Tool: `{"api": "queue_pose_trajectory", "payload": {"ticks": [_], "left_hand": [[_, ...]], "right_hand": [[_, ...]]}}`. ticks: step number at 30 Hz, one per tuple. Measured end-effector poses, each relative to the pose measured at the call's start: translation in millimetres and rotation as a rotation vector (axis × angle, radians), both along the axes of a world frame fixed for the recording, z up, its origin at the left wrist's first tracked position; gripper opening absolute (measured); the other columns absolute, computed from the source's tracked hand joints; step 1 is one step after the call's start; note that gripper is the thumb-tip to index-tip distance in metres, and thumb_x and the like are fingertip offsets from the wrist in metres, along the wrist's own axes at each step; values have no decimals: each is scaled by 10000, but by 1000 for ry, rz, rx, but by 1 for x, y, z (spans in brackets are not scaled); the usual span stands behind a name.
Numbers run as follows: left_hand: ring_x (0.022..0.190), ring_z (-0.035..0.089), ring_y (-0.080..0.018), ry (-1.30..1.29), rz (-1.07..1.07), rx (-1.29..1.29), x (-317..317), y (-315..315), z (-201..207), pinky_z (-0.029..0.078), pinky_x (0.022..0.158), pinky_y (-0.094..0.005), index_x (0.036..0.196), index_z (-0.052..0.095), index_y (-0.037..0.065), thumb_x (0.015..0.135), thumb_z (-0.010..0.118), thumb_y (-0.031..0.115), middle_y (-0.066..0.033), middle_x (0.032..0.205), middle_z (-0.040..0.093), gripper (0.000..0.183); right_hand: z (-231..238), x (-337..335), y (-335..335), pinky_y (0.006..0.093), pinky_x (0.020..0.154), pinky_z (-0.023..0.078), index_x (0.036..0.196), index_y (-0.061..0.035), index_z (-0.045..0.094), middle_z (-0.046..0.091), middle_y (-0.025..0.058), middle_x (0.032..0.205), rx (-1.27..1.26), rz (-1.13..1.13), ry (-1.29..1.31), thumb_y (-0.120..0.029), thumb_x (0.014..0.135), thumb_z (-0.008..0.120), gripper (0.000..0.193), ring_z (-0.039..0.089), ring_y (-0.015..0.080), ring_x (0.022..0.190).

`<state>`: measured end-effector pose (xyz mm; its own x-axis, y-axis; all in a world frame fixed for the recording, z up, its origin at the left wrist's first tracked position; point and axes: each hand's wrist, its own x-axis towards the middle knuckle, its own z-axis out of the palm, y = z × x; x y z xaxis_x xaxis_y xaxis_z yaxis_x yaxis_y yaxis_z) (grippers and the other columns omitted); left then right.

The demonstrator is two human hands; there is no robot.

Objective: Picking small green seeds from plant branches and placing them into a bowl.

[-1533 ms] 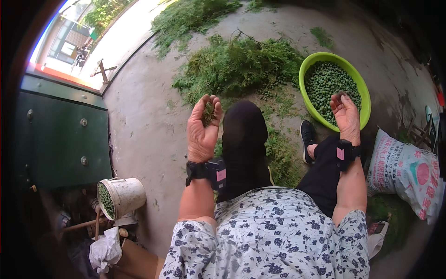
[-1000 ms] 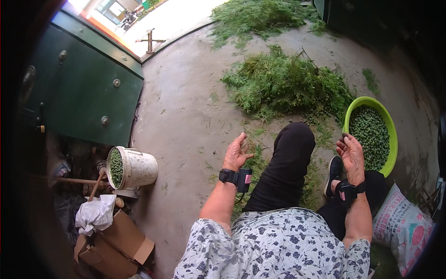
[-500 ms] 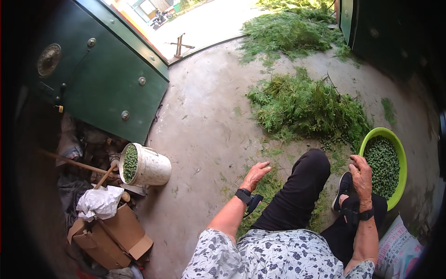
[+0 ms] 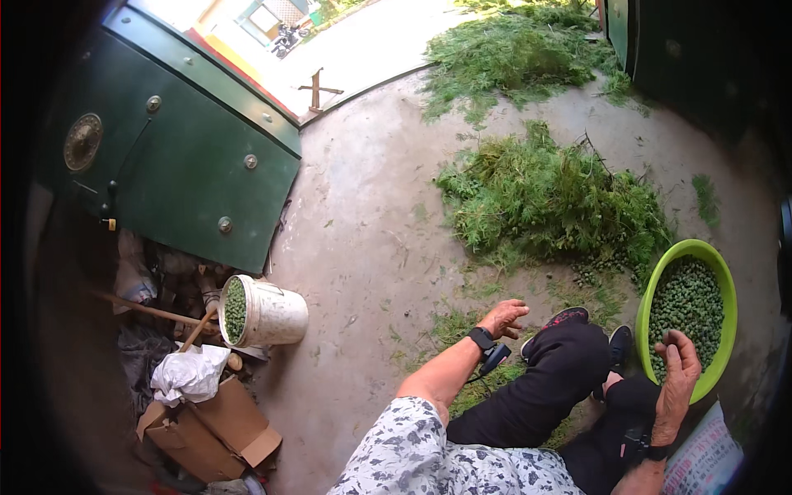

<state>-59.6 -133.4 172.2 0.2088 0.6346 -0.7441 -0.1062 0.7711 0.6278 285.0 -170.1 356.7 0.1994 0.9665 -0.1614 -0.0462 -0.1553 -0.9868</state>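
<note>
At the left a studded green door slants across, and nearer lies an open cardboard box with a crumpled white bag at its edge. A pale printed sack sits near right. Far off, a crossed wooden frame stands by the doorway, a motorcycle beyond it.

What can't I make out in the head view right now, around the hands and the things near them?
In the head view:
Left hand: palm turned away, its back hiding any contents.
Right hand: curled fingers hide whether it grips anything.
Lime basin: green pieces cover its bottom.
Printed sack: cut off by the lower edge.
Motorbike outside: too small for detail.
</note>
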Motion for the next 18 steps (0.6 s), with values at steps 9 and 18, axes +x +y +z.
{"api": "queue_pose_trajectory", "payload": {"ticks": [9,18], "left_hand": [[1053,501,-395,-96,147,-105,49,56,-64,480,798,-535,1312,352,75,783,666,280,-146,1234,446,648],[1068,499,-402,-85,228,-288,87,97,-146,495,799,-500,1297,301,45,901,500,241,-252,1255,420,484]], "right_hand": [[10,23,-7,293,826,434,1128,48,531,578,104,1012,5,-120,103,-74,876,534,280,542,160,838],[13,30,-1,303,728,478,996,66,568,557,148,891,-55,-164,-144,-85,824,564,229,581,178,712]]}}
